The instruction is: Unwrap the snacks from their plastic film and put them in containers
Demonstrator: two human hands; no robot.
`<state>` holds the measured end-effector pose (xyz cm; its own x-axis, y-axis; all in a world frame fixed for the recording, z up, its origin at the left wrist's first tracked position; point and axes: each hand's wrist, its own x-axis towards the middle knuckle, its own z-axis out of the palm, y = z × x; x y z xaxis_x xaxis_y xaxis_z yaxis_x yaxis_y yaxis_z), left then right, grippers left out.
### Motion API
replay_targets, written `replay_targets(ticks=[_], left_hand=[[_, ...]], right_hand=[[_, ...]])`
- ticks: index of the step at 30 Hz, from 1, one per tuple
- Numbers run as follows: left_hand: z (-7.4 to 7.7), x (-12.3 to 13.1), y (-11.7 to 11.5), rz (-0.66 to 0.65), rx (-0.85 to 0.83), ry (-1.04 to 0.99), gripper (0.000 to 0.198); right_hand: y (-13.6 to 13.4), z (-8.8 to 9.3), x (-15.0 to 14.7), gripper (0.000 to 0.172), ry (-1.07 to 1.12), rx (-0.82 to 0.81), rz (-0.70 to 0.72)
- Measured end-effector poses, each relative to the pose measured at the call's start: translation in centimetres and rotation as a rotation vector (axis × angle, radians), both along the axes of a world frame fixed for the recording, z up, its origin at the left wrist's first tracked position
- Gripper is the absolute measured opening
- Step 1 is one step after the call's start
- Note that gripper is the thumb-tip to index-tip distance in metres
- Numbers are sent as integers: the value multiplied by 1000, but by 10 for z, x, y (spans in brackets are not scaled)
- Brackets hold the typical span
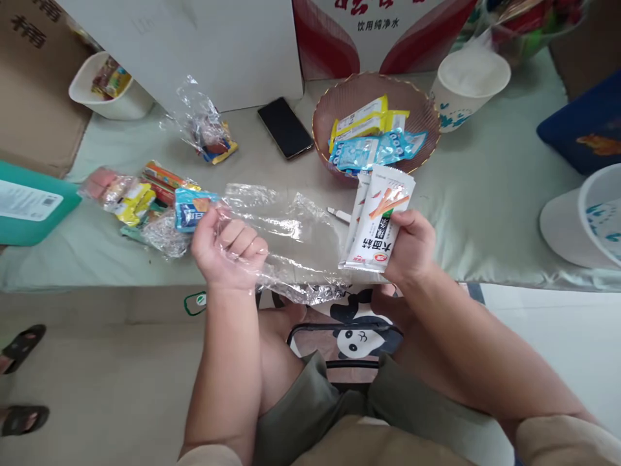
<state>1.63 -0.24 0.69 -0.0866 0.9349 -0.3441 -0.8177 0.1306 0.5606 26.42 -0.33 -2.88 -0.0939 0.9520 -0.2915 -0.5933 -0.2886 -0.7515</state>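
Observation:
My left hand [230,249] is closed on a clear plastic bag [310,226], which stretches to the right over the table edge. Right by that thumb is a blue snack packet [190,208]; whether the hand touches it I cannot tell. Between the fingers of my right hand [412,246] are white snack packets [376,223] with a picture of orange sticks, at least two, overlapping. Just beyond them a pink ribbed bowl [323,110] holds yellow and light blue packets [371,152]. A white-handled tool [338,213] lies partly hidden behind the white packets.
Left of my left hand lies a pile of wrapped snacks [133,200]. A filled clear bag [213,139] and a black phone [285,127] lie farther back. White tubs [80,90] and a paper cup [449,97] stand around. Boxes [242,45] line the back.

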Motion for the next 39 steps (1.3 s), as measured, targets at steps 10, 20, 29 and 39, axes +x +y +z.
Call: replay_targets(ticks=[10, 20, 29, 39], left_hand=[[6, 25, -2, -24, -98, 61, 53], [5, 32, 2, -38, -105, 24, 64], [-3, 31, 0, -153, -28, 57, 55], [-14, 20, -18, -751, 358, -77, 22]], right_hand=[[66, 4, 46, 26, -259, 262, -466], [60, 10, 36, 43, -631, 122, -307], [45, 16, 31, 13, -764, 402, -222], [22, -6, -9, 98, -684, 863, 518]])
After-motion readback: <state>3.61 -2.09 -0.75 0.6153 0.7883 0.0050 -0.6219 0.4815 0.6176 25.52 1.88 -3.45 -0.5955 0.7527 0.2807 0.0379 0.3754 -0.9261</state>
